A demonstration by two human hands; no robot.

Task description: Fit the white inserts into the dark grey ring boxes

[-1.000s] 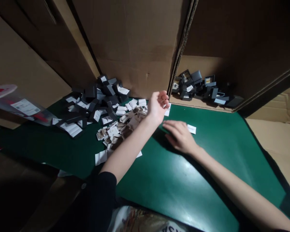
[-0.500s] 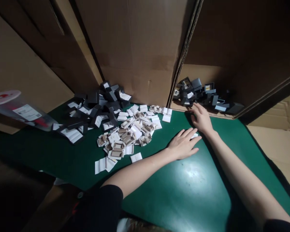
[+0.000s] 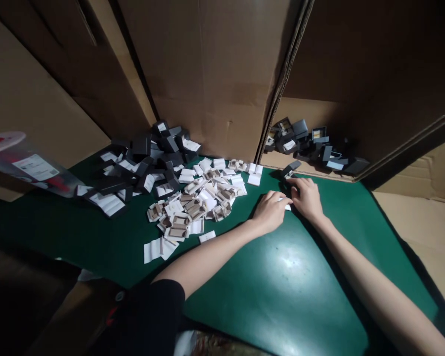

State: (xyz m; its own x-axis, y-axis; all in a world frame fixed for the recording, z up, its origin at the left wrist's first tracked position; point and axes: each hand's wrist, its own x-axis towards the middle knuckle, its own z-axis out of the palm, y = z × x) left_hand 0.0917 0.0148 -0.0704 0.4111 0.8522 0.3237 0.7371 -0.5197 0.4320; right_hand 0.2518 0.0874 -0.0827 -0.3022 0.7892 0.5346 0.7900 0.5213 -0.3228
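Note:
My left hand (image 3: 271, 212) is over the green table with its fingers curled closed on a small white card piece (image 3: 288, 207), mostly covered by the fingers. Close beside it on the right, my right hand (image 3: 308, 199) has its fingers bent around the near side of a small dark hinged box (image 3: 289, 170). That box stands with its lid raised, and its inside is too small to make out. To the left of my hands lies a heap of white folded card inserts (image 3: 207, 198), some showing brown undersides.
Black open boxes (image 3: 144, 158) with white linings are piled at the back left. More small dark boxes (image 3: 321, 148) lie inside an open cardboard carton (image 3: 393, 99) at the back right. A clear plastic tub (image 3: 37, 165) with a label leans at the left. Cardboard walls (image 3: 207, 74) border the green table (image 3: 282, 296).
My right hand has drawn back slightly from the carton, and a small dark box now shows at its fingertips. My left hand has moved left, its spread fingers now closed on the white piece.

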